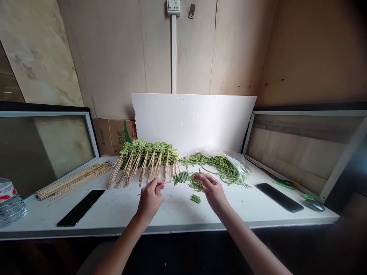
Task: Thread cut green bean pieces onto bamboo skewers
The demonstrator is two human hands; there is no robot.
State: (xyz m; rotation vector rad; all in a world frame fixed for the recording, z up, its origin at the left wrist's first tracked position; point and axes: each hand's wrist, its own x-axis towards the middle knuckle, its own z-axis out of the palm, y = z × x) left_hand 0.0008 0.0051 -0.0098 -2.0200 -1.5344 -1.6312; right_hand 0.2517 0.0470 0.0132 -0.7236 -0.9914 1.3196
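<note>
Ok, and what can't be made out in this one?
All in the head view:
Threaded skewer: part of its stick is hidden inside the left hand.
Right hand: its own fingers hide whether they grip a bean piece.
Cut bean pile: partly covered by the right hand.
Stacked skewers: they overlap too much to count.
Cardboard box: partly hidden behind the stacked skewers.
Water bottle: cut off by the left edge.

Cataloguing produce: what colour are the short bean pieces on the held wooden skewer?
The short bean pieces are green; see the head view.
</note>
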